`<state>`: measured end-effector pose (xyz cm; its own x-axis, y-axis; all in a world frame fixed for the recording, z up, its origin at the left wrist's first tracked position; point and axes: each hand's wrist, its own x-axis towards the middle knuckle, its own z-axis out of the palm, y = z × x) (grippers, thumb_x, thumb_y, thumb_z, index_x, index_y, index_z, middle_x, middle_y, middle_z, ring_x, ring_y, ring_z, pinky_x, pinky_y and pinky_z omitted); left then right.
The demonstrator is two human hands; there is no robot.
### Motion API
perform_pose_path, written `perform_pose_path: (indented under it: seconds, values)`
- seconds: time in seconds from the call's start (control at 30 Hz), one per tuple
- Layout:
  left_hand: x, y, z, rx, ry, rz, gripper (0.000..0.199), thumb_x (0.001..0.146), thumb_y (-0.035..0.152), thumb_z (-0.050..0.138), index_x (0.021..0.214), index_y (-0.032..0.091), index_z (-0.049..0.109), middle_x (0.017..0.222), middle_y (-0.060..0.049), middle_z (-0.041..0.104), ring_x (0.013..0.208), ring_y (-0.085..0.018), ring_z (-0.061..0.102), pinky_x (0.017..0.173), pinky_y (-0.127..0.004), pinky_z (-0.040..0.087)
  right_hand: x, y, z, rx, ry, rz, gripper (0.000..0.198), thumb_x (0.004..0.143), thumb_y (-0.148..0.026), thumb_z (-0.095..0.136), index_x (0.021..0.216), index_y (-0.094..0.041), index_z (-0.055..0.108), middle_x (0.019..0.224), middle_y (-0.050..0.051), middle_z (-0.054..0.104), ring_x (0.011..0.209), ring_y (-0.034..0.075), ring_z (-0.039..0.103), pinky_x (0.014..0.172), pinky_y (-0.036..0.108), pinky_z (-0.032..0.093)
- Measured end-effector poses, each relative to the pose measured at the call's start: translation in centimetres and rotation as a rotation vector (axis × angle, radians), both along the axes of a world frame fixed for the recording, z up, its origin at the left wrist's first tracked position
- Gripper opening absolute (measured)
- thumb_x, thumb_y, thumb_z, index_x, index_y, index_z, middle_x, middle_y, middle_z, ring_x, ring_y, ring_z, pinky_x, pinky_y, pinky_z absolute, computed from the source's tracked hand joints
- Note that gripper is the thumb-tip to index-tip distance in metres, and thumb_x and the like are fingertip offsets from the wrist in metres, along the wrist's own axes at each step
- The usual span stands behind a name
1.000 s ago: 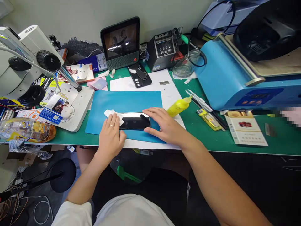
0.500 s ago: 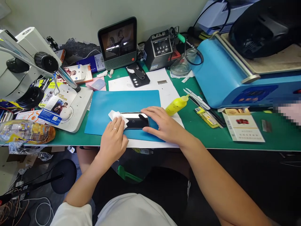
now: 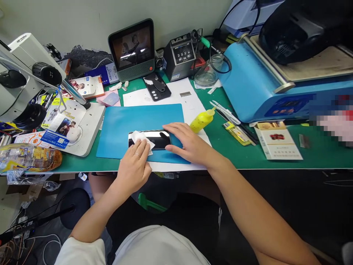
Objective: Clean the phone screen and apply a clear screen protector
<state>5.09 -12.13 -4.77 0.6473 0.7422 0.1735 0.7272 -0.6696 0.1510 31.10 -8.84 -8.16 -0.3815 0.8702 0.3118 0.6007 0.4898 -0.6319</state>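
A black phone (image 3: 157, 138) lies flat, screen up, on a blue mat (image 3: 124, 125) near the desk's front edge. My left hand (image 3: 134, 163), a ring on one finger, presses a white wipe (image 3: 139, 137) onto the phone's left part. My right hand (image 3: 187, 144) lies flat on the phone's right end, fingers spread over its edge, and holds it down on the mat.
A yellow squeeze bottle (image 3: 202, 120) lies right of the mat. A microscope (image 3: 30, 81) stands at the left, with a small screen (image 3: 131, 49) and a soldering station (image 3: 180, 59) behind. A blue machine (image 3: 264, 84), tweezers (image 3: 224, 113) and a cigarette box (image 3: 277, 141) lie to the right.
My left hand has slid the white wipe to the right along the phone's screen. My right hand has stayed on the phone's right end.
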Motion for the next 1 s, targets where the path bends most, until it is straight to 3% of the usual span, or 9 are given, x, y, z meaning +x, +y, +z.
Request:
perform_pose_path:
  seconds: [0.2, 0.43, 0.67, 0.8, 0.9, 1.0]
  values:
    - [-0.3, -0.7, 0.2, 0.006, 0.055, -0.017, 0.056, 0.098, 0.013, 0.04, 0.154, 0.012, 0.046, 0.161, -0.015, 0.048, 0.153, -0.032, 0.041, 0.125, -0.052, 0.034, 0.2, 0.4, -0.6, 0.016, 0.072, 0.011, 0.075, 0.101, -0.07, 0.029, 0.154, -0.022, 0.049, 0.146, 0.018, 0.059, 0.138, 0.037, 0.05, 0.117, 0.062, 0.04]
    - [1.5, -0.5, -0.3, 0.054, 0.059, -0.038, 0.054, 0.097, 0.016, 0.044, 0.151, 0.011, 0.051, 0.16, -0.014, 0.051, 0.15, -0.032, 0.045, 0.124, -0.049, 0.035, 0.4, 0.4, -0.8, 0.022, 0.088, 0.013, 0.078, 0.1, -0.072, 0.025, 0.152, -0.02, 0.051, 0.145, 0.019, 0.06, 0.138, 0.036, 0.049, 0.116, 0.061, 0.04]
    - [-0.3, -0.1, 0.4, 0.029, 0.076, 0.049, 0.054, 0.099, 0.016, 0.041, 0.151, 0.014, 0.051, 0.161, -0.014, 0.049, 0.15, -0.031, 0.045, 0.123, -0.051, 0.035, 0.2, 0.6, -0.8, 0.029, 0.081, -0.017, 0.053, 0.108, -0.049, 0.034, 0.151, -0.022, 0.051, 0.141, 0.016, 0.063, 0.133, 0.033, 0.054, 0.113, 0.061, 0.043]
    - [2.4, 0.0, -0.1, 0.029, 0.065, -0.014, 0.052, 0.099, 0.019, 0.042, 0.15, 0.014, 0.053, 0.16, -0.013, 0.051, 0.149, -0.031, 0.045, 0.122, -0.05, 0.036, 0.1, 0.7, -0.8, 0.05, 0.089, -0.026, 0.047, 0.108, -0.038, 0.036, 0.15, -0.023, 0.051, 0.14, 0.015, 0.064, 0.13, 0.033, 0.057, 0.111, 0.061, 0.046]
    - [5.2, 0.0, -0.8, 0.045, 0.049, -0.051, 0.052, 0.099, 0.022, 0.044, 0.149, 0.012, 0.054, 0.159, -0.012, 0.051, 0.149, -0.03, 0.046, 0.124, -0.048, 0.034, 0.2, 0.7, -1.0, 0.057, 0.099, -0.044, 0.046, 0.106, -0.035, 0.037, 0.149, -0.023, 0.052, 0.139, 0.014, 0.065, 0.129, 0.033, 0.057, 0.111, 0.062, 0.046]
    - [6.1, -0.2, -1.1, 0.043, 0.043, -0.072, 0.053, 0.101, 0.025, 0.045, 0.152, 0.012, 0.051, 0.162, -0.011, 0.048, 0.152, -0.028, 0.043, 0.126, -0.047, 0.031, 0.4, 0.5, -1.0, 0.042, 0.1, -0.06, 0.046, 0.106, -0.034, 0.037, 0.148, -0.022, 0.053, 0.14, 0.015, 0.064, 0.13, 0.033, 0.057, 0.112, 0.062, 0.046]
